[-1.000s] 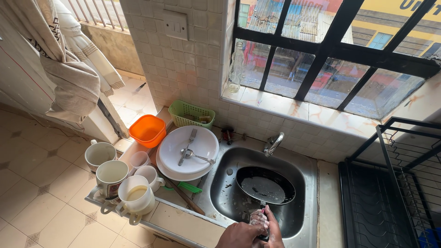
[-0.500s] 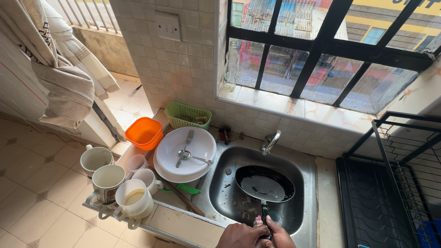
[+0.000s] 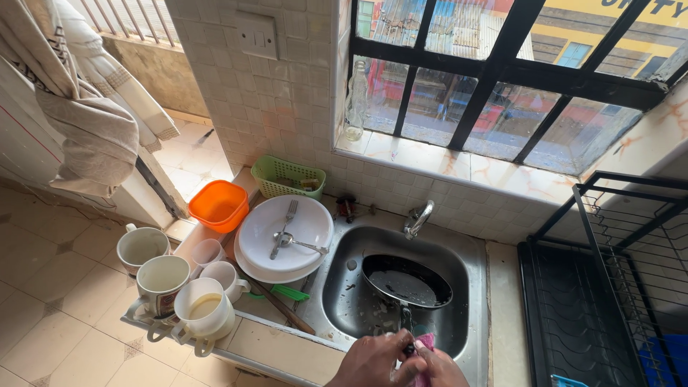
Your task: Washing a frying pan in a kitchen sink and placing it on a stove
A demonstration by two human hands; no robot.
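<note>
Fingers of both hands (image 3: 401, 362) closed round frying pan (image 3: 406, 281) handle, pink cloth (image 3: 424, 344) between.

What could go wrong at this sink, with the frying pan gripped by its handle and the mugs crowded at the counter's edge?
1. Both hands, left hand and right hand, clutch only the handle end of the black frying pan; if wet, it may slip and bang the steel sink.
2. The white mugs sit at the counter's edge; a nudge could topple them.
3. The loose fork and spoon could slide off the stacked white plates.
</note>
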